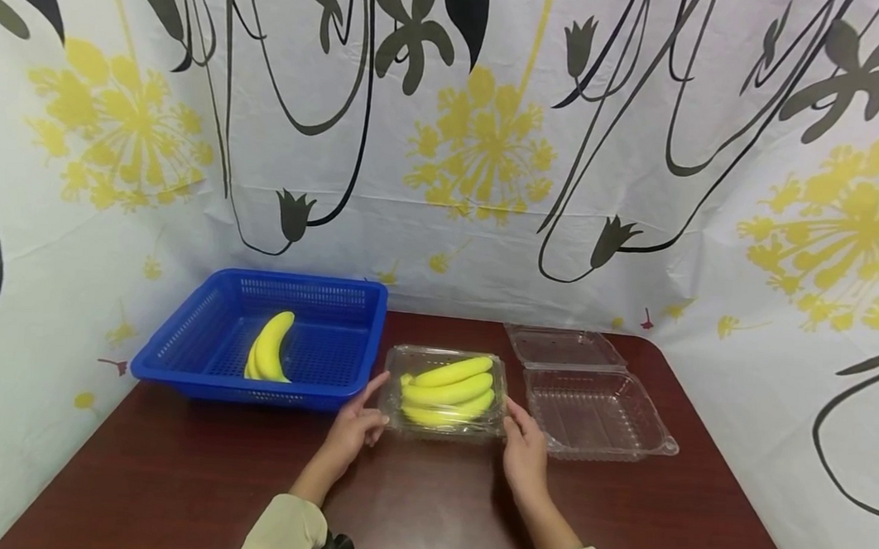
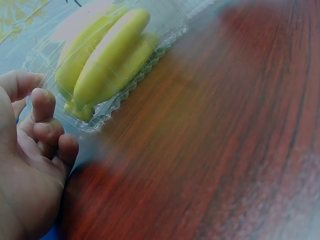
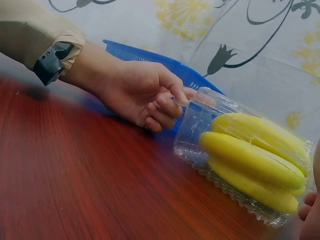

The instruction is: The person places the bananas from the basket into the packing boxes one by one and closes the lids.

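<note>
A clear plastic clamshell container (image 1: 394, 398), with its lid down over a bunch of yellow bananas (image 1: 448, 393), is between my two hands at the middle of the table. At its left end my left hand (image 1: 352, 429) grips the side with thumb and index finger, the other fingers curled in, as the left wrist view shows. My right hand (image 1: 525, 457) holds the opposite end; only a sliver of it appears at the edge of the right wrist view. Bumpy ridges run along the container's lower rim, close over the tabletop.
At the left stands a blue plastic basket (image 1: 254, 393) with more bananas (image 1: 275, 349) inside. Right of my hands lies a second clear container (image 1: 596, 411), its lid (image 1: 570, 348) folded back. Patterned cloth (image 1: 485, 252) hangs behind the brown table (image 1: 427, 506).
</note>
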A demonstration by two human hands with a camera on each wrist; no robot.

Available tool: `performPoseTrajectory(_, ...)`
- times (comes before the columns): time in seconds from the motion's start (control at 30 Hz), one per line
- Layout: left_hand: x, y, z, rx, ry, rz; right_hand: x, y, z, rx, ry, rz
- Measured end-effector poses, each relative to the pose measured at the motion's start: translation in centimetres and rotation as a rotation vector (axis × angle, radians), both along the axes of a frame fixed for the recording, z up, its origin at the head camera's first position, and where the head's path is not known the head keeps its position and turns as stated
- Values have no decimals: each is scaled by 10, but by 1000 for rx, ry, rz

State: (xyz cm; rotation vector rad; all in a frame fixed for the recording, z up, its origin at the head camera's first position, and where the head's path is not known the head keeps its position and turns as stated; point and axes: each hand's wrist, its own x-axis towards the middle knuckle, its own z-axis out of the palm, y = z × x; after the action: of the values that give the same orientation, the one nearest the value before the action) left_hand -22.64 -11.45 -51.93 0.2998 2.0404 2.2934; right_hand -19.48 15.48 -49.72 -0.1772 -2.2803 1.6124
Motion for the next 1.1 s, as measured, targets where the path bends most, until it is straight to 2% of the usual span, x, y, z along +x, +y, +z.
performPoseTrajectory(0.3, -1, -1, -2, 7, 25, -17, -4, 0, 0, -204, -47, 77)
performPoseTrajectory(0.43, -2, -1, -3, 13, 20, -24, -4, -1, 5, -303, -70, 109)
performPoseTrajectory(0.57, -2, -2, -2, 17, 15, -37, 0, -4, 16, -311, -64, 110)
performPoseTrajectory(0.67, -1, -2, -2, 19, 12, -38, -1, -4, 10, -278, -35, 88)
performPoseTrajectory(0.77, -1, -1, -1, 16, 6, -35, -7, -2, -3, -246, 0, 56)
performPoseTrajectory(0.97, 1, -1, 3, 2, 4, -26, -9, -2, -5, -209, 39, 20)
performPoseTrajectory(1.1, 2, 2, 5, 12, -15, 0, -10, -1, -4, -225, 18, 7)
